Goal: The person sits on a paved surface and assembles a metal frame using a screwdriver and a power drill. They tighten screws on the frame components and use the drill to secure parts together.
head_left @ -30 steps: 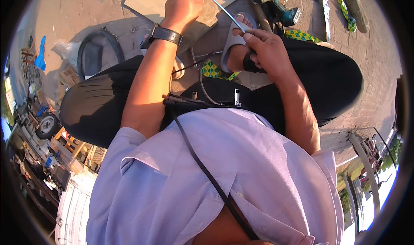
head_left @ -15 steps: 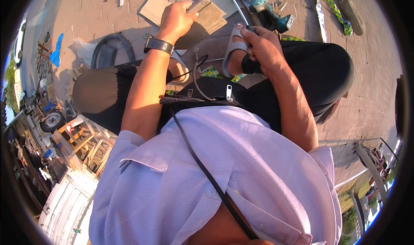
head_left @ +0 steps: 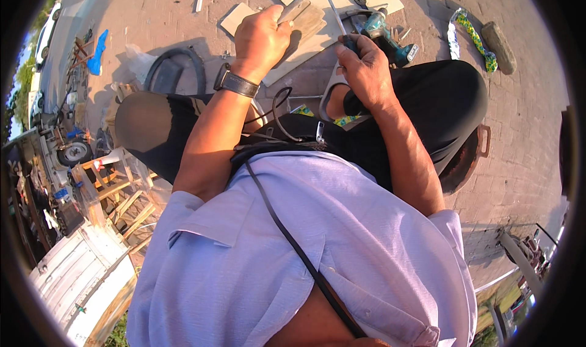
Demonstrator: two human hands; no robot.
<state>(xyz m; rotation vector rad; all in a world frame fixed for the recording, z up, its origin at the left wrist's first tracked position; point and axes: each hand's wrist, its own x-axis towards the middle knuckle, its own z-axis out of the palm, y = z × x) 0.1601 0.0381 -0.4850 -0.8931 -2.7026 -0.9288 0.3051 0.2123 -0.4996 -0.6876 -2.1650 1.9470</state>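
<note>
My left hand (head_left: pixel 262 39), with a black watch (head_left: pixel 237 83) on its wrist, is closed on a weathered wooden piece (head_left: pixel 310 25). This piece is held over a flat pale board (head_left: pixel 292 66) on the ground; my fingers hide its near end. A long thin metal shaft with a dark handle, which looks like a screwdriver (head_left: pixel 335 11), is gripped in my right hand (head_left: pixel 367 72). Its shaft points up and away, with the far end cut off by the picture's edge. Just beyond my right hand lies a teal and black cordless drill (head_left: pixel 379 32).
Brick paving surrounds my bent legs. At the right lie a green-and-yellow patterned strip (head_left: pixel 473 36) and a long stone-like block (head_left: pixel 499 46). A black curved frame (head_left: pixel 198 66) lies beyond my left knee. A dark cable (head_left: pixel 274 216) runs down my shirt. A brown round pan-like thing (head_left: pixel 467 164) stands by my right thigh.
My view has shifted, so more of the pale boards shows. My left hand and the wooden piece have moved right, nearer the screwdriver. Both hands keep their hold.
</note>
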